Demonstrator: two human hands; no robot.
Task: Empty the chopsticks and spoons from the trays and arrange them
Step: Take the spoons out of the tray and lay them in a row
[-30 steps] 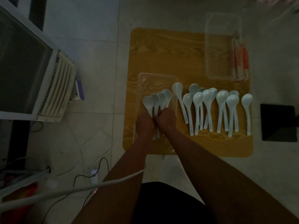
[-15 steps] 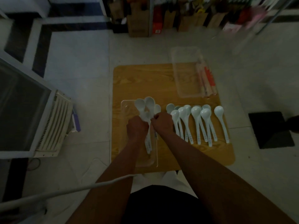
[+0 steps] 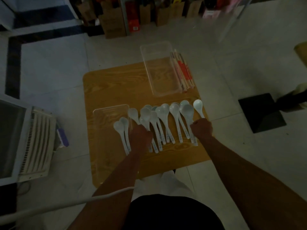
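On the wooden table (image 3: 116,83), several white spoons (image 3: 166,113) lie in a row with their bowls pointing away from me. My left hand (image 3: 141,136) is curled round the handle of a spoon (image 3: 133,113) at the row's left end. At the right end, my right hand (image 3: 201,128) grips the handle of another spoon (image 3: 197,104). Two spoons (image 3: 121,127) lie in the near clear tray (image 3: 99,113). The far clear tray (image 3: 159,68) holds nothing, and wrapped chopsticks (image 3: 182,70) lie along its right side.
A white appliance with a vent grille (image 3: 38,143) stands on the floor to the left. A black square base (image 3: 260,112) sits on the floor to the right. Boxes (image 3: 116,22) line the back wall. A white cable (image 3: 49,209) crosses my left forearm.
My hands were together over the near tray and have moved apart. The right hand went to the row's right end, the left to the row's left end. Fewer spoons remain in the tray.
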